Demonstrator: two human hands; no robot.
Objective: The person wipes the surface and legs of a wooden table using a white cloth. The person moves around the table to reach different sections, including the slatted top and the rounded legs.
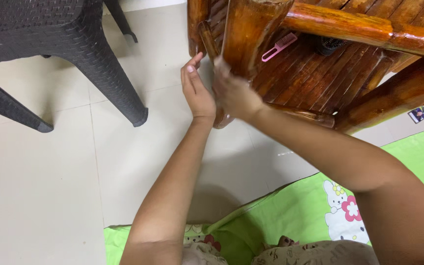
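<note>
My left hand [197, 90] is held flat and upright with fingers together, just left of the corner leg [248, 34] of a glossy brown bamboo table. It holds nothing I can see. My right hand [233, 93] is blurred and pressed against the lower part of that leg; whether it grips the leg or something small is not visible. Both forearms reach forward from the bottom of the view.
A pink comb [279, 46] and a dark round object [330, 45] lie on the table's lower slatted shelf [320, 73]. A black woven-pattern plastic chair [50, 44] stands at left on pale floor tiles. A green cartoon-print sheet [295, 211] lies under me. A small card [418, 115] lies at right.
</note>
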